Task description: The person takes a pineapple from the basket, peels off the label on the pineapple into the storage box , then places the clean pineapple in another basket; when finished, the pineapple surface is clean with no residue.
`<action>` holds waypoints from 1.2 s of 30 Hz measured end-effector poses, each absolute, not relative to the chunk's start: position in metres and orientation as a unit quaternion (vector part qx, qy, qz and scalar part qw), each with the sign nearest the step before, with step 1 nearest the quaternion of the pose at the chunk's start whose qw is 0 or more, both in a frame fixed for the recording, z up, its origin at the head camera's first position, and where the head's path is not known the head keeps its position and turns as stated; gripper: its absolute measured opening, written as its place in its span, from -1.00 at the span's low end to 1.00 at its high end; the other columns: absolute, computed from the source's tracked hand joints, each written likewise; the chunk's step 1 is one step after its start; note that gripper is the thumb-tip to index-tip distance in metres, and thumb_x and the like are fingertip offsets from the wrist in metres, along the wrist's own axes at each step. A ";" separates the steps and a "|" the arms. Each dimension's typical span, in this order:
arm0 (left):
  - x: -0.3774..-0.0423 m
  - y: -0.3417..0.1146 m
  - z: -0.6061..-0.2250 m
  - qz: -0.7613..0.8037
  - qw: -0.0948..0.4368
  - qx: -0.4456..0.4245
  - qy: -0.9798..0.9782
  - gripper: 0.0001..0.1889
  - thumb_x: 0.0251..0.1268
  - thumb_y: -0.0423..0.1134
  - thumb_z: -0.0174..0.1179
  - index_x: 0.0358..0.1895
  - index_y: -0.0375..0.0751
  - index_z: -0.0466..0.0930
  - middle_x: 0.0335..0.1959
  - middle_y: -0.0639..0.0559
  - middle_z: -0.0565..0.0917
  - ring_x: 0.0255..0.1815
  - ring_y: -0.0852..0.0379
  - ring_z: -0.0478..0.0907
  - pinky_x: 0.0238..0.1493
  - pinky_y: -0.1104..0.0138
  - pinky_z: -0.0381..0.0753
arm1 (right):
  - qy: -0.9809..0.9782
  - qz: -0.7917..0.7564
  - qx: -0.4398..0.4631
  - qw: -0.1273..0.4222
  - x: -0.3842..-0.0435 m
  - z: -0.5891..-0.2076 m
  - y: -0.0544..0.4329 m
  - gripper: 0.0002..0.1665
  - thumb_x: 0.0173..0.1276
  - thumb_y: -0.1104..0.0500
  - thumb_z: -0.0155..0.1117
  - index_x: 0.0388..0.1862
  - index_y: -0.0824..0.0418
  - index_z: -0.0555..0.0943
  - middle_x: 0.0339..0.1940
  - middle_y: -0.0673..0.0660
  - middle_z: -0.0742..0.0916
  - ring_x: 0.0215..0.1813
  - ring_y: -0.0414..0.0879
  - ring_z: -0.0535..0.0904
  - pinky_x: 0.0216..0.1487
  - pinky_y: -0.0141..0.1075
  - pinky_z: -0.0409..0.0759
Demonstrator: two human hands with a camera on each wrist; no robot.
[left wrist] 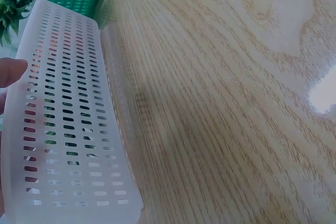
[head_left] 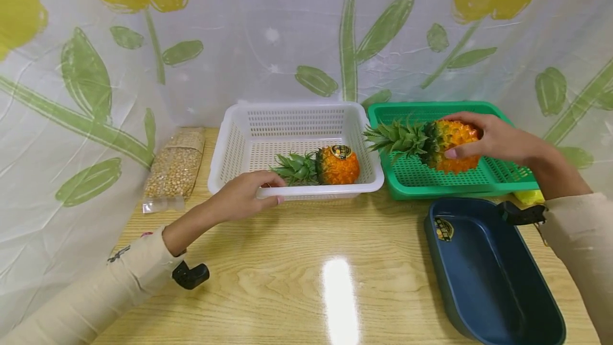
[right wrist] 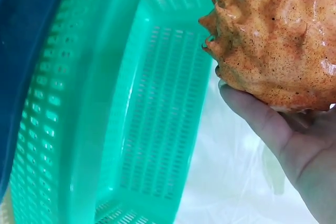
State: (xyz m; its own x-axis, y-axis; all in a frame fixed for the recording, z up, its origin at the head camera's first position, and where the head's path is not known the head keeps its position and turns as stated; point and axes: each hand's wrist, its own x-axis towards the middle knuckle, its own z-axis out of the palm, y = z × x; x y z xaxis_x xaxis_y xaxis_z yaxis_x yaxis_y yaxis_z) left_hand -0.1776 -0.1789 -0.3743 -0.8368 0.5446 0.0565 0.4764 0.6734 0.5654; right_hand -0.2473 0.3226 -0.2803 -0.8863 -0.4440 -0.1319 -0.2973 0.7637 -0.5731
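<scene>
My right hand (head_left: 498,140) grips an orange pineapple (head_left: 455,145) by its body, thumb on the near side, over the green basket (head_left: 402,191). Its leafy crown points left, past the white basket's right rim. In the right wrist view the spiky pineapple skin (right wrist: 278,40) rests against the thumb. My left hand (head_left: 246,196) pinches the front rim of the white basket (head_left: 306,191), with the thumb outside and the fingers over the inner side. Inside that basket lies another pineapple (head_left: 337,166), with a dark round label and its crown to the left.
A deep blue bin (head_left: 488,270) with a dark sticker stands before the green basket, below my right forearm. Something yellow (head_left: 529,197) shows behind the bin. A bag of yellowish kernels (head_left: 174,169) lies left of the white basket. A flower-printed curtain (head_left: 230,41) hangs behind.
</scene>
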 end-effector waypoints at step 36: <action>-0.177 -0.179 -0.374 0.285 0.059 0.276 0.916 -0.78 0.36 -0.11 0.32 0.01 0.03 0.67 -0.02 0.13 0.70 0.07 0.05 0.62 0.12 0.04 0.58 | 0.933 -0.253 -0.136 0.218 -0.319 -0.291 0.374 -0.05 0.48 -0.08 0.24 0.65 0.12 0.02 0.48 0.45 0.28 0.37 0.38 0.32 0.18 0.27 0.47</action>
